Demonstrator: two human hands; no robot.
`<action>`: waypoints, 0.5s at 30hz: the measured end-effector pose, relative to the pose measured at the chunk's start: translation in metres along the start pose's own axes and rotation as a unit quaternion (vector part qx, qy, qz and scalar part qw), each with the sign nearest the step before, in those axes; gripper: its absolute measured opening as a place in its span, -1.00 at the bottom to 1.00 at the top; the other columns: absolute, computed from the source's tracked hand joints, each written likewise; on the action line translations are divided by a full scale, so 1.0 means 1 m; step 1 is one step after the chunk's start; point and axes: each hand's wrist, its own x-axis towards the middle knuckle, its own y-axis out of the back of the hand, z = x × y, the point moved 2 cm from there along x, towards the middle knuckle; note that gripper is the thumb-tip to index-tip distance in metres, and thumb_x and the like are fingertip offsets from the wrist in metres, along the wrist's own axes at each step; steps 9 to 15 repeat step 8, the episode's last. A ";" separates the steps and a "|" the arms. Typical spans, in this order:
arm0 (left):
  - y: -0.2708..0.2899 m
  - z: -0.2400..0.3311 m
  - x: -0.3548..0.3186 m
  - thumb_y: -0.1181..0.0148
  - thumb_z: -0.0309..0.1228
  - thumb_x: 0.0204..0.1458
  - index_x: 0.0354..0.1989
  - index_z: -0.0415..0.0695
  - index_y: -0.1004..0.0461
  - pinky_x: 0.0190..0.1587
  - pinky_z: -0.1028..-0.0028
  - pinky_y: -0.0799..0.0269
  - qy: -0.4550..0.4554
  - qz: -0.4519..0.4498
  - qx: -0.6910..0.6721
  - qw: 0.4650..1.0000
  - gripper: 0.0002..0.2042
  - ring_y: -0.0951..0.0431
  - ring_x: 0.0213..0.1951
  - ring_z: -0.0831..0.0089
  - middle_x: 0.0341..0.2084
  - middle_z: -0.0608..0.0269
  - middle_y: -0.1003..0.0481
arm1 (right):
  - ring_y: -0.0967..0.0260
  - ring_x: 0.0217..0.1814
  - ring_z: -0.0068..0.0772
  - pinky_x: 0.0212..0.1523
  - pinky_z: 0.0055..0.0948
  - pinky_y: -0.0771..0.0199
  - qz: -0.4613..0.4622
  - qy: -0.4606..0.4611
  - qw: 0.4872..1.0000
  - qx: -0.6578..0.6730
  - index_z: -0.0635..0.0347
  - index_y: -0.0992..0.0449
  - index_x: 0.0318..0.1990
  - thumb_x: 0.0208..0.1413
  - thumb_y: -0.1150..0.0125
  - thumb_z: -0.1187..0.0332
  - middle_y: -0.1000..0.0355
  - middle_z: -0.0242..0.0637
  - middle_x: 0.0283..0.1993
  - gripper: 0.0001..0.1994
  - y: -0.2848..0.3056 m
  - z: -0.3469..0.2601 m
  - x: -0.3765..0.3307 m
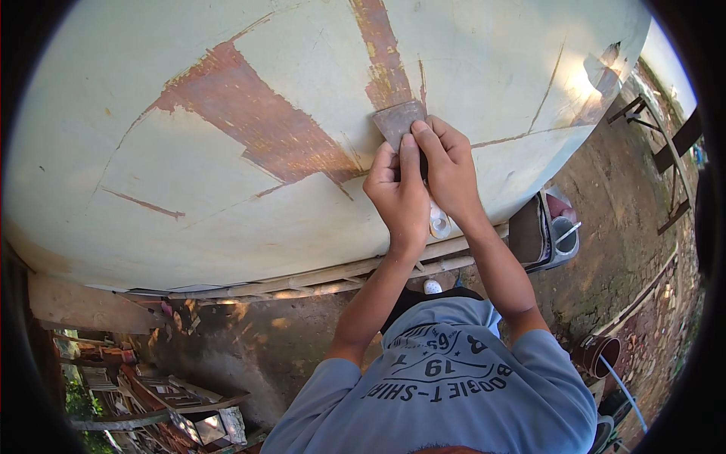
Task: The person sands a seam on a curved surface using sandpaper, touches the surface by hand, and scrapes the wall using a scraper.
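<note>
Both hands grip a scraper with a flat grey blade. Its edge meets a large pale painted surface, at the lower end of a narrow brown stripe where the paint is off. My left hand is closed low on the blade, thumb pressed along it. On the other side my right hand wraps the tool, its thumb near the blade's right corner. Fingers hide most of the handle; a whitish end with a round hole shows below them. A wider bare brown patch lies to the left.
Bamboo poles run along the lower edge of the pale surface. To the right stands a dark container beside a grey pail. A brown bucket sits at lower right, and scrap wood is piled at lower left.
</note>
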 end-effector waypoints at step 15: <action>-0.002 -0.010 0.001 -0.09 -0.41 0.32 -0.28 -0.28 -0.51 -0.31 0.65 -0.37 -0.006 0.003 0.001 1.000 -0.81 -0.43 -0.32 0.79 -0.40 0.38 -0.55 | -0.11 -0.43 -0.71 -0.43 -0.54 -0.21 0.000 0.025 0.999 -0.028 0.26 -0.40 -0.41 0.36 -0.02 0.30 -0.27 -0.51 -0.53 -0.71 0.009 0.012 0.005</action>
